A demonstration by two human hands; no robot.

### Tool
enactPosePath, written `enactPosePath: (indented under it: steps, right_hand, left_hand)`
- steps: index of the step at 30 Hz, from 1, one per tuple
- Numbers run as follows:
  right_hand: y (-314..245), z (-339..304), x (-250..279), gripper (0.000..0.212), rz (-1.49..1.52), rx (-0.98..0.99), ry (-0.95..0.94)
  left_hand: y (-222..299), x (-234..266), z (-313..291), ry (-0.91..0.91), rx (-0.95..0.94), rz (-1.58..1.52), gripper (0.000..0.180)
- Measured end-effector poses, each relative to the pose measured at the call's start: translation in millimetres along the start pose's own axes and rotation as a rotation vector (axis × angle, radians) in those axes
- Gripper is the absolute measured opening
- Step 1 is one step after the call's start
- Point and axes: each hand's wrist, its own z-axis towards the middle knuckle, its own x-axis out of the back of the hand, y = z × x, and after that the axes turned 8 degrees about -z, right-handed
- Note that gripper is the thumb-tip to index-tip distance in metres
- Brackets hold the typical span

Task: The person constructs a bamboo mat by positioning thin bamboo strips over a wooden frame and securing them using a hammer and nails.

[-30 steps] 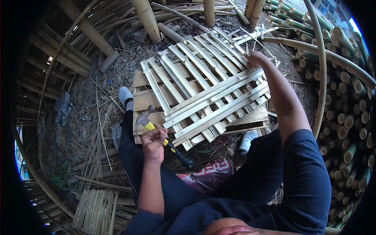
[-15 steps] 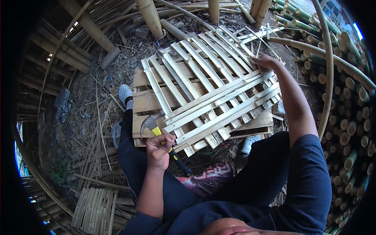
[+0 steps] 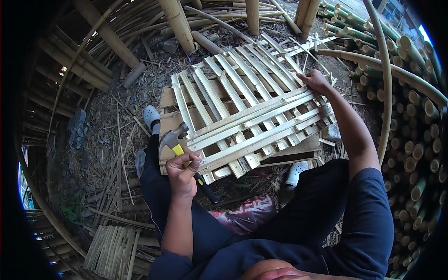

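A lattice of split bamboo slats [image 3: 254, 122] lies tilted on a low wooden platform [image 3: 171, 117] in front of me. Long strips cross several slats along its near side. My right hand [image 3: 315, 80] is closed on the lattice's far right edge. At the near left corner, my left hand [image 3: 182, 170] holds a claw hammer [image 3: 178, 149] with a yellow and black handle. The hammer's metal head points away from me, and its black grip hangs below the hand. Something thin and pale shows at the left fingertips; it is too small to make out.
Cut bamboo poles [image 3: 413, 130] are stacked high on the right, with a curved pole [image 3: 386, 84] in front. Upright bamboo posts [image 3: 177, 25] stand at the far side. A bundle of slats [image 3: 112, 249] lies at lower left. Shavings litter the ground [image 3: 105, 154].
The lattice has shifted a little left at its near side, with my right hand still on it. My left hand and the hammer have moved slightly left, the hammer head further away from me.
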Motion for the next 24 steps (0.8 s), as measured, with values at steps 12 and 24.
enactPosePath:
  steps: [12,24]
  right_hand:
    - [-12,-129,53,0.066,0.255,-0.233,0.162]
    - [-52,-278,-35,0.06,0.384,-0.463,0.374]
  left_hand:
    - [66,28,91,-0.255,-0.033,0.196,0.007]
    - [54,61,232,-0.627,0.079,0.488,0.009]
